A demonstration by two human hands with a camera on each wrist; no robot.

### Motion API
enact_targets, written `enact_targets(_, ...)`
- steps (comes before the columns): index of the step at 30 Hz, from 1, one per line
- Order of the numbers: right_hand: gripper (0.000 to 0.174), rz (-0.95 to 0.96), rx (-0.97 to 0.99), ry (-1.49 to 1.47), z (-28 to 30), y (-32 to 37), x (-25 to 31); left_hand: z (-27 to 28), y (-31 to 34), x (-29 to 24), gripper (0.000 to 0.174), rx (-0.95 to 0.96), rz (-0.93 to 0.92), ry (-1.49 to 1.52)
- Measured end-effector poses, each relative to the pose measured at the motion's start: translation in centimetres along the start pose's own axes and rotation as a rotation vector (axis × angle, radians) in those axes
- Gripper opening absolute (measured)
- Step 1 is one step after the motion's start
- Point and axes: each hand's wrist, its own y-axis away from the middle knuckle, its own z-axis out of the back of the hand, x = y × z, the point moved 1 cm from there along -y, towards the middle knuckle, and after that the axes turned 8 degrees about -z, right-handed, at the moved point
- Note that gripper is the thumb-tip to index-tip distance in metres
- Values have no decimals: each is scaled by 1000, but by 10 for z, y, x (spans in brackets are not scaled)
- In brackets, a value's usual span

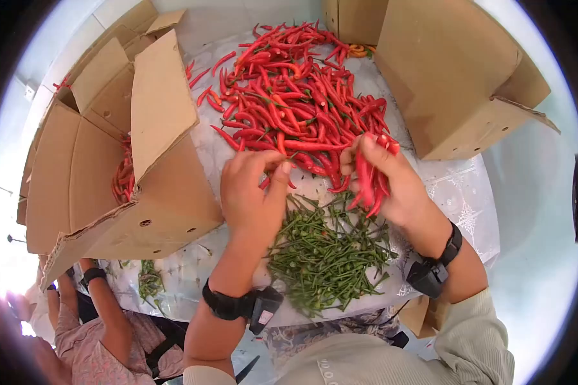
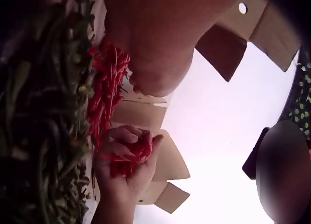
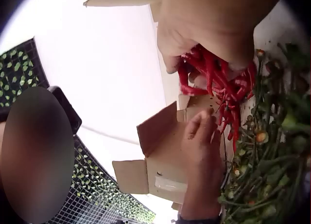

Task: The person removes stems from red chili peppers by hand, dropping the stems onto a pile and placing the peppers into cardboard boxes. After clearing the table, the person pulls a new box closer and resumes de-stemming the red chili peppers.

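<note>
My right hand (image 1: 398, 183) grips a bunch of red chilies (image 1: 366, 176), their tips hanging below the fingers. In the right wrist view the same bunch (image 3: 209, 73) spills from under the palm. Just left of it, my left hand (image 1: 253, 196) has thumb and forefinger close together around a thin green chili stem (image 1: 291, 156). From the right wrist, the left hand (image 3: 198, 134) shows its fingertips drawn together. A large heap of red chilies (image 1: 302, 96) lies beyond both hands. Below them is a pile of loose green stems (image 1: 331, 250).
An open cardboard box (image 1: 167, 218) with red chilies inside stands at the left, another box (image 1: 443, 77) at the right. A plastic cover (image 1: 459, 192) lies over the table. Another person's arm (image 1: 112, 314) and a small stem pile (image 1: 150, 282) are at lower left.
</note>
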Motion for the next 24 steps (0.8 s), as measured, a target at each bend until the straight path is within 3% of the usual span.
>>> enact_targets(2, 26, -57, -122, -242, -8, 1, 3, 2, -2, 3, 16, -26, -69, -266)
enact_targets(5, 19, -91, -89, -351, -3, 1, 5, 5, -7, -1, 16, 50, -122, -317)
enact_targets(8, 14, -18, 35, -212, 5, 0, 1, 4, -4, -4, 15, 108, -114, -370)
enact_targets(11, 16, 44, 44, -51, 4, 3, 4, 10, -4, -14, 13, -69, -310, -316)
enact_targets(14, 16, 58, 51, 82, 2, 7, 4, 13, -1, -27, 12, -149, -165, 234)
enact_targets(17, 19, 158, -85, 269, -18, 15, 5, 13, 6, -26, 13, -232, -296, 310)
enact_targets(20, 19, 479, -74, 333, -23, 11, -5, 8, 10, -38, 12, -126, 16, 734)
enact_targets(24, 22, 661, -177, 782, -17, 14, -3, -11, 13, -19, 12, 54, 74, 679)
